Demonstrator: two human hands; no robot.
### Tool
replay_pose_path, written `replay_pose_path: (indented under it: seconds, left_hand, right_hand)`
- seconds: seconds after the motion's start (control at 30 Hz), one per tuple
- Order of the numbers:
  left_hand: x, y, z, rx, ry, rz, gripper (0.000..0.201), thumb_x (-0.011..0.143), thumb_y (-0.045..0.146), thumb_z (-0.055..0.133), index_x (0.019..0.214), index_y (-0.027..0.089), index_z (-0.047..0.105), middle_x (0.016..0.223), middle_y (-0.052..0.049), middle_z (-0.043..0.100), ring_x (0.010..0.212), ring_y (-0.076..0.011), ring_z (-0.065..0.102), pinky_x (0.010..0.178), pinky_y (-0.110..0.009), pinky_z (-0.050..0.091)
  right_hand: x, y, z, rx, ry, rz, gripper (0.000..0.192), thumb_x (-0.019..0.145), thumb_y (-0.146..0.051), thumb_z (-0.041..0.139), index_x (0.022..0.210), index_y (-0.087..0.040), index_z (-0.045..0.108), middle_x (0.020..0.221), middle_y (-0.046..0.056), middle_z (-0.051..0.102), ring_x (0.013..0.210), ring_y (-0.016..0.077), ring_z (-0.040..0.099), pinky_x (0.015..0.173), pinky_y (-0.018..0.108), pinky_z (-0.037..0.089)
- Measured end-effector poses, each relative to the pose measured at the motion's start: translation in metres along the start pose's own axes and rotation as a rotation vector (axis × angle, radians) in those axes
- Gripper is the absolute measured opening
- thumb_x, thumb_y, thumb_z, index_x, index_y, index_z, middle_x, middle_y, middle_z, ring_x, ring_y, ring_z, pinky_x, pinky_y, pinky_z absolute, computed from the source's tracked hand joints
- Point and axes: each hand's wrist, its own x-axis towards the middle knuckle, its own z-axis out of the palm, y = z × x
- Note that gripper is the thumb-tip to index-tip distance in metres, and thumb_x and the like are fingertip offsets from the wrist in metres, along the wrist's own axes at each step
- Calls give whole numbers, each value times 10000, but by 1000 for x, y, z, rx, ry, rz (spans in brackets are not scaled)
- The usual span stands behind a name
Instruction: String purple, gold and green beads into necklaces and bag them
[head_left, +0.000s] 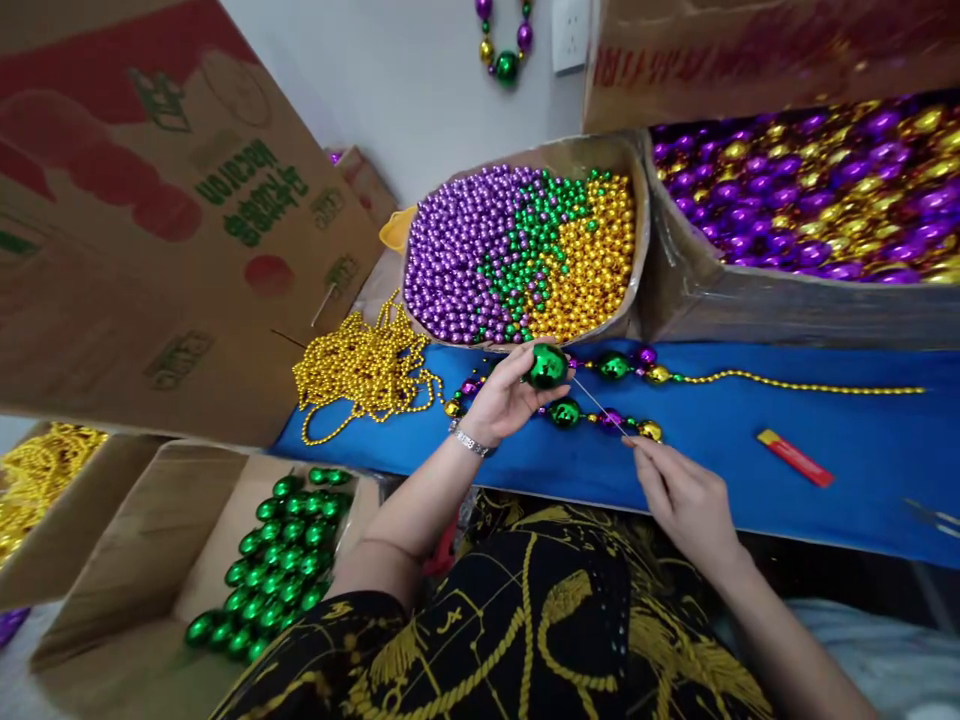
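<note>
My left hand [511, 398] is closed around a large shiny green bead [548, 366], with a metal bracelet on the wrist. From that bead a thin straight needle or wire [600, 405] runs down to my right hand [686, 505], whose fingertips pinch its lower end. Whether it is a needle or stiff thread I cannot tell. Behind and beneath the hands lies a bead necklace [613, 366] of green, purple and gold beads on the blue table. A string of small gold beads [795, 381] stretches from it to the right.
A bin of small purple, green and gold beads [517, 250] stands behind the hands. A carton of larger beads [810, 190] is at right. Gold bead strands [360, 365] are piled at left; large green beads [285, 550] fill a lower box. A red-yellow box cutter [795, 458] lies right.
</note>
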Motion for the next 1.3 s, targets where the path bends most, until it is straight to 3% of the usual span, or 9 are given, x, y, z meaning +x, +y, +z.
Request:
replay_pose_path:
  seconds: [0.17,0.27,0.57,0.77,0.97,1.2,1.3]
  left_hand:
    - [2,-3,-5,1,-19,-38,473,785,442,652,1148,143,602,1115,-164,681,948,-249,696,566,-215,516]
    - [1,-1,-6,10,-8,-59,480,765,475,631,1109,142,615,1123,-160,678,855,-211,700,523,-205,481]
    - [1,0,-8,124,14,-82,554,764,542,598,1154,148,592,1084,-145,664,785,-184,674,522,-230,467]
    - [-4,-10,-2,376,-56,32,484,732,422,758,1122,185,595,1155,-123,652,803,-159,644,549,-212,502]
    - [-7,-20,7,320,-89,-24,539,736,446,768,1175,181,602,1140,-127,643,804,-155,637,576,-230,537]
    - [-2,-20,9,315,-103,-55,545,717,447,786,1164,181,623,1118,-121,656,769,-143,635,566,-224,523]
    - [-2,-25,13,373,-144,-46,526,717,409,796,1157,176,626,1128,-123,665,833,-163,653,647,-252,537]
  right_hand:
    - [1,7,0,-46,27,4,233,927,-147,536,1124,-168,660,977,51,751,833,151,721,778,238,534]
    - [3,8,1,-71,18,-14,242,932,-164,528,1132,-181,664,926,36,750,773,144,713,736,242,531]
    - [1,11,1,-122,-30,-32,266,955,-201,490,1159,-200,660,962,40,747,805,143,702,760,259,531]
    - [5,15,1,-361,-10,-103,226,927,-196,545,1080,-227,708,657,-12,647,627,114,606,642,229,444]
    - [6,18,7,-67,-21,-75,223,938,-166,523,1109,-194,663,950,32,740,809,133,684,757,239,510]
    - [1,22,5,-265,-39,-86,231,928,-190,528,1088,-207,695,742,13,687,676,131,649,670,247,494]
    - [5,19,8,-220,-39,-76,234,932,-192,514,1081,-213,693,796,25,712,705,135,665,694,246,514]
